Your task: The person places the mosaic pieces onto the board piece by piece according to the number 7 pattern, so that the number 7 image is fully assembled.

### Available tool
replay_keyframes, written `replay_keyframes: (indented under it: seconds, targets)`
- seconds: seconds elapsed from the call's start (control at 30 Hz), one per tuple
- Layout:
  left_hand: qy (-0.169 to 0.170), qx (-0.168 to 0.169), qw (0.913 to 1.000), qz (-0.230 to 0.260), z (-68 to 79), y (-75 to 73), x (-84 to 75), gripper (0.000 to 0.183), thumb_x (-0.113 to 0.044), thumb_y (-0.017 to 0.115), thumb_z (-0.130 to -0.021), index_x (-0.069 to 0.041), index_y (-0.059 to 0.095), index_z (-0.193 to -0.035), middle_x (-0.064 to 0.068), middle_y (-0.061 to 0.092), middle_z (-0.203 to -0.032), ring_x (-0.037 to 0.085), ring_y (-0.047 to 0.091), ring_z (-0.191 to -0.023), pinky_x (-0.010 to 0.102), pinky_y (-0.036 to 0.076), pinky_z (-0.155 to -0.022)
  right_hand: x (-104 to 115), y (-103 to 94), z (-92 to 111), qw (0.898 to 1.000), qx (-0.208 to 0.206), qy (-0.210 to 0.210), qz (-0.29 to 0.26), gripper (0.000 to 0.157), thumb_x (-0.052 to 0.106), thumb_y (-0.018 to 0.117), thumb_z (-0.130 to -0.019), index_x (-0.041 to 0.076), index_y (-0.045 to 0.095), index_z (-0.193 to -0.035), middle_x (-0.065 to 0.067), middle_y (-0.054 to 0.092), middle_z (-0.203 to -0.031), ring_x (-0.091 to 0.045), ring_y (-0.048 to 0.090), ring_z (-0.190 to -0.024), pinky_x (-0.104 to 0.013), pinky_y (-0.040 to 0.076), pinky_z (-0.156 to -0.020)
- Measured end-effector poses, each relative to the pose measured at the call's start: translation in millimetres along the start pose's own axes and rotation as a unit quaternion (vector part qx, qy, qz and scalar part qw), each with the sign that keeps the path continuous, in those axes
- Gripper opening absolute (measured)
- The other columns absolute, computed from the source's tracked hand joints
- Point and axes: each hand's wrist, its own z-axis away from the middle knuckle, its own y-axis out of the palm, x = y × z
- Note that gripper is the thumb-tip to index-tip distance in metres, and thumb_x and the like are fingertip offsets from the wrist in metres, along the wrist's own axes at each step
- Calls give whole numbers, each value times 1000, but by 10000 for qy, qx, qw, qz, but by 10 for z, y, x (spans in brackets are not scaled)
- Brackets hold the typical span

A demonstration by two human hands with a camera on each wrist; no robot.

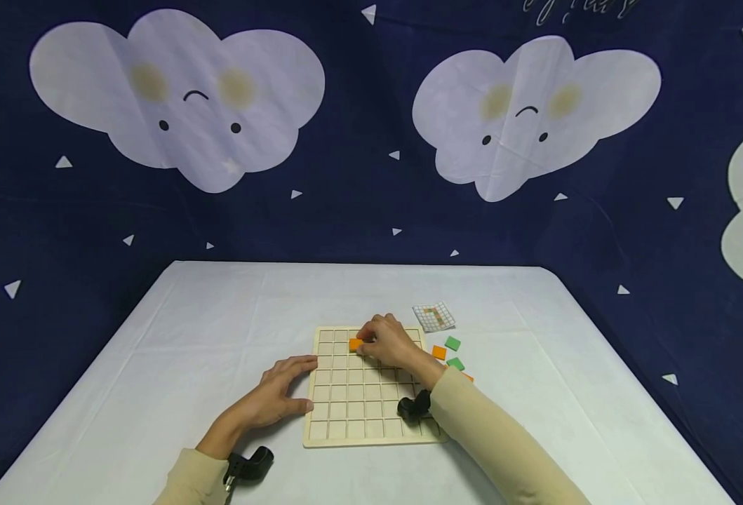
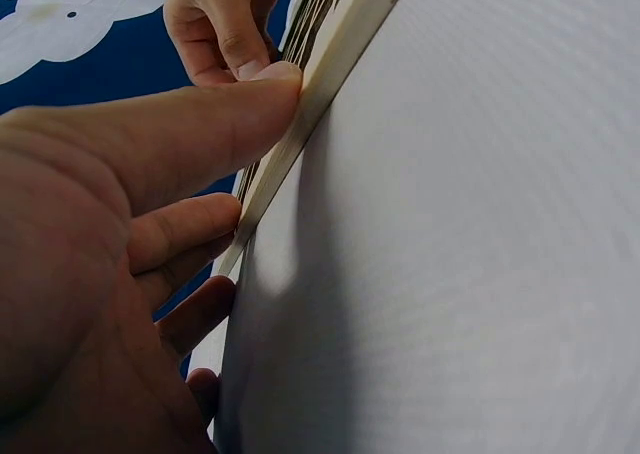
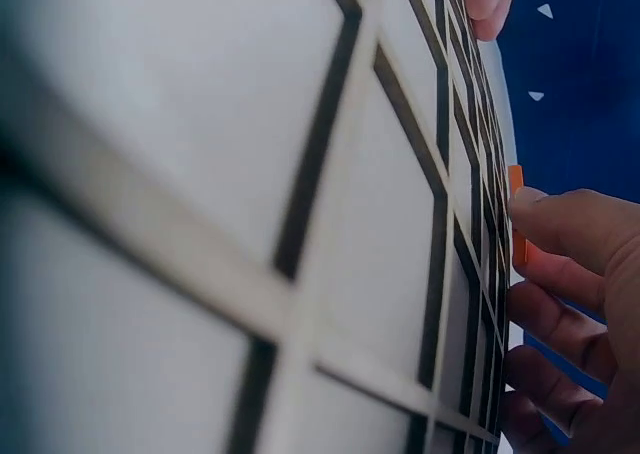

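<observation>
At the gridded board [image 1: 337, 393] | our right hand [image 1: 389, 341] pinches an orange tile [image 1: 355, 345] | our left hand [image 1: 273, 394], thumb and fingers apart, touches the board's left edge

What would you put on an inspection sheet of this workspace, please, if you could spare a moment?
Surface: white table, lightly creased.
Job's things: gridded board lies flat; loose green tiles and orange tiles lie to its right, near a small pattern card.
Clutter: nothing seen.
Hands: left hand touches the board's left edge; right hand pinches an orange tile at the board's far side.
Cables: nothing seen.
Surroundings: dark blue backdrop with pale clouds and triangles.
</observation>
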Motion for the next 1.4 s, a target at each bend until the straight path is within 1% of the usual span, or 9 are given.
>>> replay_keyframes:
  seconds: [0.13, 0.37, 0.63, 0.87, 1.0, 1.2, 1.4]
  targets:
    - [11, 3, 10000, -7, -6, 1, 3, 67, -23, 74, -79, -5, 47, -137, 10, 38, -149, 36, 26, -139, 59, 12, -109, -20, 14, -2, 9998, -61, -112, 151, 23, 28, 72, -82, 14, 71, -101, 0, 62, -95, -16, 46, -88, -39, 38, -89]
    - [60, -39, 10000, 1, -3, 4, 12, 67, -23, 75, -78, -5, 47, -137, 10, 38, -148, 37, 28, -138, 59, 12, -108, -29, 30, 5, 9992, -66, -243, 311, 22, 28, 72, -82, 15, 71, -100, 0, 61, -95, -16, 45, -88, -39, 38, -88]
    - [42, -36, 10000, 5, 1, 2, 14, 67, -24, 75, -78, -6, 47, -137, 10, 38, -148, 37, 27, -139, 59, 13, -107, -23, 27, 13, 9990, -72, -274, 352, 24, 29, 72, -82, 15, 71, -102, 0, 61, -96, -16, 46, -89, -39, 39, -88]
    - [11, -4, 10000, -2, 1, -2, 12, 68, -26, 74, -78, -6, 47, -137, 10, 38, -149, 37, 26, -139, 59, 12, -108, -42, 36, 4, 9987, -92, -230, 452, 27, 32, 72, -82, 17, 70, -104, 2, 62, -96, -14, 47, -89, -37, 40, -88]
    - [-17, 5, 10000, 20, -4, 4, 13, 68, -24, 75, -78, -6, 47, -137, 10, 38, -149, 36, 26, -139, 59, 12, -109, -27, 21, 14, 9995, -26, -111, 292, 28, 32, 72, -82, 16, 69, -105, 2, 61, -97, -14, 46, -90, -37, 39, -89]
    - [-26, 8, 10000, 38, -9, 18, 23, 68, -25, 75, -78, -6, 47, -137, 9, 37, -149, 36, 26, -139, 59, 12, -109, 28, -34, 58, 10000, 20, 0, 26, 30, 30, 71, -84, 13, 69, -109, 0, 61, -100, -16, 46, -93, -41, 38, -90]
    - [19, -16, 10000, -8, 0, 13, 31, 68, -25, 75, -78, -6, 47, -137, 9, 38, -149, 36, 26, -139, 58, 13, -109, 66, -121, 102, 9997, -83, -90, -199, 30, 28, 69, -85, 12, 69, -110, -2, 61, -103, -18, 47, -95, -42, 38, -90]
